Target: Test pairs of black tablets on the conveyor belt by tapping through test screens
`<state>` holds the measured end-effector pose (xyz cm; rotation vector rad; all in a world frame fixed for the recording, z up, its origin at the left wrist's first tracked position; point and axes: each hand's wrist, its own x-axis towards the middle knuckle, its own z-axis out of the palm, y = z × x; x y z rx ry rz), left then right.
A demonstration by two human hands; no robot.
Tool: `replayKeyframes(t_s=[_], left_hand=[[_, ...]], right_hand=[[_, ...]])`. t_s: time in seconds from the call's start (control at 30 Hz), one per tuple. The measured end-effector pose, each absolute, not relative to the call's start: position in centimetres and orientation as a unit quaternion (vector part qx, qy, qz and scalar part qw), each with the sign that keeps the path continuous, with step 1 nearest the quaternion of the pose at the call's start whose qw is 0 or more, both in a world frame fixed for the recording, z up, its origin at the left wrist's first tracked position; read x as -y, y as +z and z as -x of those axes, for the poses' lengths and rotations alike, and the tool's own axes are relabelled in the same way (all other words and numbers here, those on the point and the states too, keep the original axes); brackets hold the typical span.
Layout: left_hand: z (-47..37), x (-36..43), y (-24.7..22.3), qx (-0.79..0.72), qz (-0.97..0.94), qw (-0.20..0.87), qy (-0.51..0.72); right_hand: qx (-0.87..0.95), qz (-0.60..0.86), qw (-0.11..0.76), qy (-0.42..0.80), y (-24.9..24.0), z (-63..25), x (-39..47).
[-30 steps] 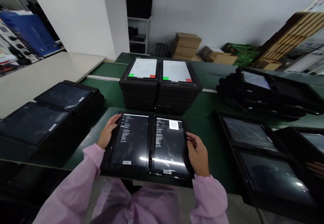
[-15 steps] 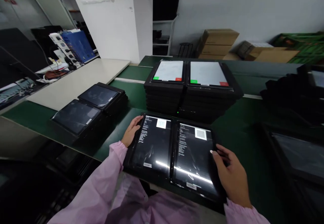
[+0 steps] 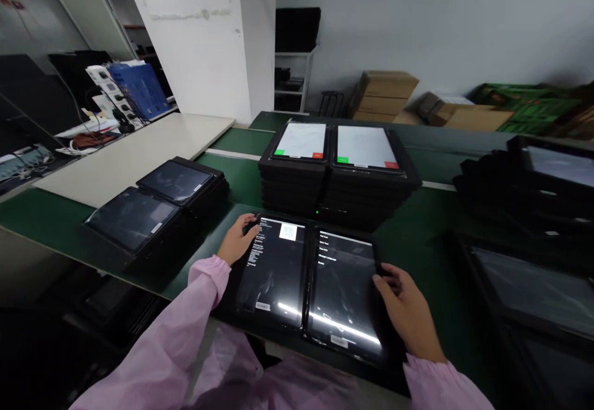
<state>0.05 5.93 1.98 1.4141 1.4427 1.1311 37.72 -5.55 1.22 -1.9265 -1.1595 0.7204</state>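
Observation:
Two tablets lie side by side in a black tray [image 3: 232, 302] at the bench's near edge. The left tablet [image 3: 273, 280] shows white text and a QR code. On the right tablet [image 3: 343, 292] is a short text menu. My left hand [image 3: 237, 239] grips the tray's upper left edge, its thumb by the left tablet's text. At the right side, my right hand [image 3: 406, 302] has its fingers curled around the tray edge and its thumb at the right tablet's border. The fingers' undersides are hidden.
Behind stands a stack of black trays [image 3: 297, 190], topped by two tablets with white screens and green and red corners. Two dark tablets [image 3: 132, 218] lie on trays to the left. More trays with tablets [image 3: 529, 286] are on the right of the green bench [image 3: 429, 212].
The right tablet's screen has switched from text with a QR code to a short menu. My right thumb has shifted slightly outward to the border. The camera view has tilted up a little.

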Motion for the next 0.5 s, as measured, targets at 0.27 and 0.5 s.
replayKeyframes(t_s=[0.27,0.5], left_hand=[[-1.5,-8.0,3.1,-0.535,-0.535,0.469,0.455],[-0.6,-7.7,2.4,-0.484,-0.543,0.525,0.441]], right_hand=[[0.501,0.703,0.454,0.221,0.3,-37.8,-1.1],[0.527,0.71,0.423,0.198,0.1,-37.6,-0.6]])
